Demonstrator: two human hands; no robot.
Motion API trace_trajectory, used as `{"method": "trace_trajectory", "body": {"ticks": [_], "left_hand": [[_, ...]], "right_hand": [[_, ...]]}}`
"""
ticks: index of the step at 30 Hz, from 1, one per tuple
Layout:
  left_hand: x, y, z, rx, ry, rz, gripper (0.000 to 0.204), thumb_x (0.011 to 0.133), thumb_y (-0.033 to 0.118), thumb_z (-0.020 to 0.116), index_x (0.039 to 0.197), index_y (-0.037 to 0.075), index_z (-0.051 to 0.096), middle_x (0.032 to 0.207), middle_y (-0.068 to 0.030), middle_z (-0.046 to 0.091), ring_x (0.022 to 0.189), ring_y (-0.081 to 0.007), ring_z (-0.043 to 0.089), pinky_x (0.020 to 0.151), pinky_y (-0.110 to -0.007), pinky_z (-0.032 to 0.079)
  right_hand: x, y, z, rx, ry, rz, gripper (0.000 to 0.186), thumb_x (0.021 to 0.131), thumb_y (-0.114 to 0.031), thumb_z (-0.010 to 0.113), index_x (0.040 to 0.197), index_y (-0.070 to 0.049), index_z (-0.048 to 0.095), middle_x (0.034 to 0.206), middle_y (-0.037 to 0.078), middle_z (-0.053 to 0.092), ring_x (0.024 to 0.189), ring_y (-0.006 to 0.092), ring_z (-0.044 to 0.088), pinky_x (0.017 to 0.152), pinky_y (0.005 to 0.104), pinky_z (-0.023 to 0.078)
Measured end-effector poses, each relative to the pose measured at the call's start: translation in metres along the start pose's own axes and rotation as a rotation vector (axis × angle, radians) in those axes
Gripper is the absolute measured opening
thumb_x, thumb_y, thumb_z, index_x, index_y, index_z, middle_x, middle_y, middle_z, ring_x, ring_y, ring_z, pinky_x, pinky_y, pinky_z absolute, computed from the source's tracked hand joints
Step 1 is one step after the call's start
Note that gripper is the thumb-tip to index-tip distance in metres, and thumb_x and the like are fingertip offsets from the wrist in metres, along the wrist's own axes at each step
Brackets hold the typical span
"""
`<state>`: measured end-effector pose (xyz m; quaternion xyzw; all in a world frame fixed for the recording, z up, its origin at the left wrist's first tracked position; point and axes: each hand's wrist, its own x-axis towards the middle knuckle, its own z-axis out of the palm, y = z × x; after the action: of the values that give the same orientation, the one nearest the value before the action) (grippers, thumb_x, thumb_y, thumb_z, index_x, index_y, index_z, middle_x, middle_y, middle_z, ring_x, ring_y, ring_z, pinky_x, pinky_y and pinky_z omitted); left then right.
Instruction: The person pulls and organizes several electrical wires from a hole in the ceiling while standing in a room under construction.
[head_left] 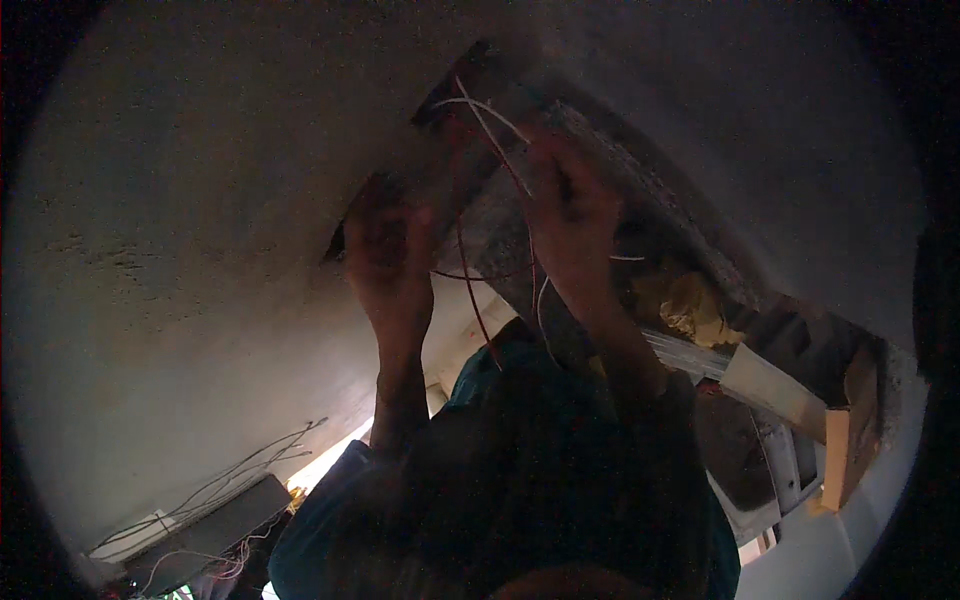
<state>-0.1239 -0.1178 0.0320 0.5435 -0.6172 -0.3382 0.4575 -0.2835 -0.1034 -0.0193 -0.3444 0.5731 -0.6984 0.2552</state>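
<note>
Up in the ceiling gap (520, 170), thin red & white wires (468, 270) dangle btwn my hands. Right hand (570, 215) fingers pinch strands up top; left hand (390, 260) closed near the edge, grip unclear. Wires look light, floppy, prob fragile — I'd hold near the ends.

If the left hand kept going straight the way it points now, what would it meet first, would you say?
Most likely the dark edge of the opening in the ceiling: the left hand points up and its fingertips already seem to be at that edge, though depth is hard to judge in this dim view.
</note>
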Motion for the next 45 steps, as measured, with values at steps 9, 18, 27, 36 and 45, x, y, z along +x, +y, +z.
{"method": "trace_trajectory", "body": {"ticks": [9,18,27,36,45], "left_hand": [[0.001,0.003,0.000,0.016,0.014,0.018,0.054,0.089,0.009,0.074,0.137,0.000,0.050,0.095,-0.0019,0.066,0.079,-0.0054,0.058,0.067,-0.020,0.046],[0.002,-0.002,-0.001,0.028,-0.017,-0.007,0.057,0.089,0.009,0.074,0.138,0.000,0.047,0.098,-0.0040,0.065,0.082,-0.0080,0.059,0.073,-0.023,0.049],[0.003,-0.003,-0.001,0.021,-0.088,-0.015,0.057,0.092,0.007,0.069,0.144,0.004,0.045,0.121,-0.0077,0.060,0.086,-0.0118,0.057,0.070,-0.026,0.049],[-0.003,-0.002,0.009,0.002,-0.044,-0.034,0.062,0.090,0.005,0.071,0.144,0.001,0.040,0.099,-0.0046,0.065,0.082,-0.0081,0.058,0.066,-0.022,0.047],[0.000,-0.001,0.005,0.020,-0.052,-0.048,0.062,0.091,0.006,0.070,0.145,0.000,0.039,0.091,-0.0025,0.064,0.075,-0.0074,0.057,0.061,-0.021,0.044]], "right_hand": [[0.002,0.006,0.001,0.093,-0.001,0.131,0.024,0.100,-0.016,0.060,0.119,-0.006,0.070,0.094,-0.005,0.068,0.082,0.0020,0.054,0.068,0.0190,0.043],[0.006,0.005,-0.001,0.045,-0.019,0.144,0.024,0.100,-0.015,0.060,0.119,-0.005,0.070,0.082,-0.008,0.059,0.072,0.0004,0.047,0.062,0.0186,0.038],[0.006,0.010,-0.004,0.097,-0.029,0.195,0.023,0.100,-0.013,0.059,0.119,-0.006,0.070,0.082,-0.009,0.058,0.069,-0.0006,0.043,0.060,0.0185,0.036],[0.005,0.023,-0.005,0.151,-0.008,0.145,0.022,0.099,-0.012,0.060,0.117,-0.005,0.071,0.102,0.000,0.071,0.085,0.0017,0.056,0.073,0.0194,0.046],[0.011,0.017,-0.006,0.116,-0.059,0.105,0.023,0.099,-0.011,0.059,0.119,-0.004,0.069,0.097,-0.004,0.069,0.075,-0.0012,0.049,0.065,0.0169,0.040]]}}
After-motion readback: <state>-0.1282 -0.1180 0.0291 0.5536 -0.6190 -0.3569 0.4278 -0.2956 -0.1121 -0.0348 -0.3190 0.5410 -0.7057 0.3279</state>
